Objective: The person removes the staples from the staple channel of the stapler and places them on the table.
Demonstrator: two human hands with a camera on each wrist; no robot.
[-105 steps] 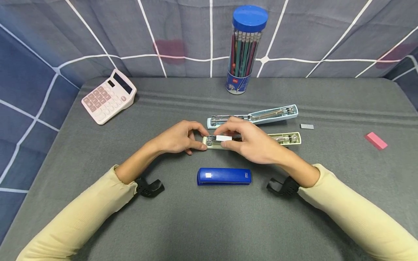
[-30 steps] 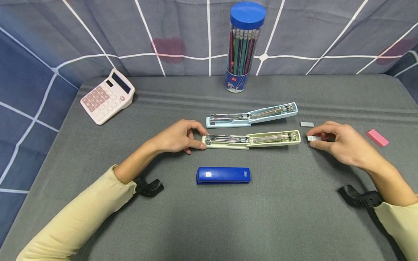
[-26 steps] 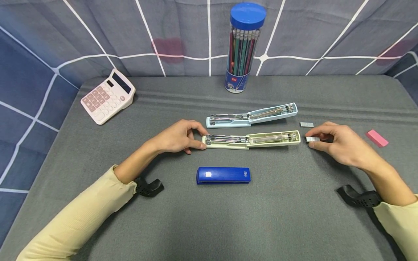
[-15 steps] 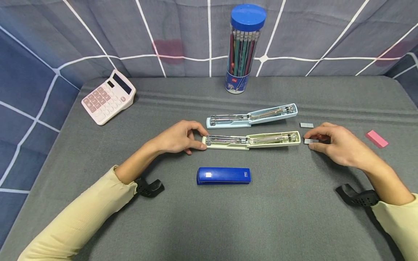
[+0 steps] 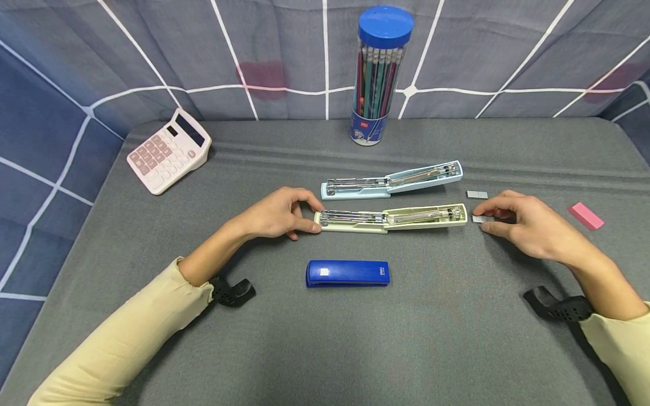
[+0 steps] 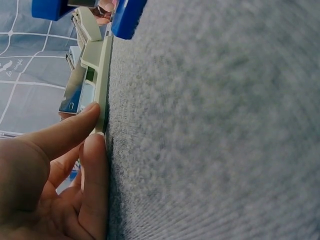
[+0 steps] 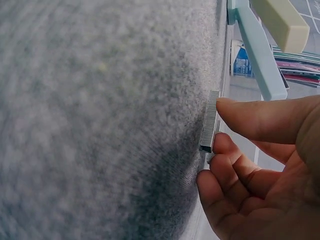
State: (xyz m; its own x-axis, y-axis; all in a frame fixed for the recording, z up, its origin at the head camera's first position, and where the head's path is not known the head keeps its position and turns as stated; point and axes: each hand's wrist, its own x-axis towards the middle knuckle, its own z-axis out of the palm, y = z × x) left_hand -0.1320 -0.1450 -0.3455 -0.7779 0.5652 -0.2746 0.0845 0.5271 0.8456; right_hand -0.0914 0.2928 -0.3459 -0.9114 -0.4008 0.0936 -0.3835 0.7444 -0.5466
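Observation:
My left hand (image 5: 276,214) pinches the left end of a pale green stapler (image 5: 426,216), which lies opened out flat with its metal rail showing. In the left wrist view, the thumb presses on the base of that stapler (image 6: 103,75). Right of it, my right hand (image 5: 533,225) pinches a strip of staples (image 5: 479,219) between thumb and fingers, down at the table surface. The right wrist view shows the strip of staples (image 7: 210,122) against the thumb, its far side hidden. A second strip of staples (image 5: 477,194) lies just behind.
An opened light blue stapler (image 5: 426,176) lies behind the green one. In front is a closed blue stapler (image 5: 347,273). A pink eraser (image 5: 586,216) lies at the right, a calculator (image 5: 170,152) at the back left. A tall jar of pencils (image 5: 378,84) stands at the back.
My right hand has carried the strip of staples from above the green stapler rightward, then lowered it to the table beside the other strip. My left hand has stayed on the stapler.

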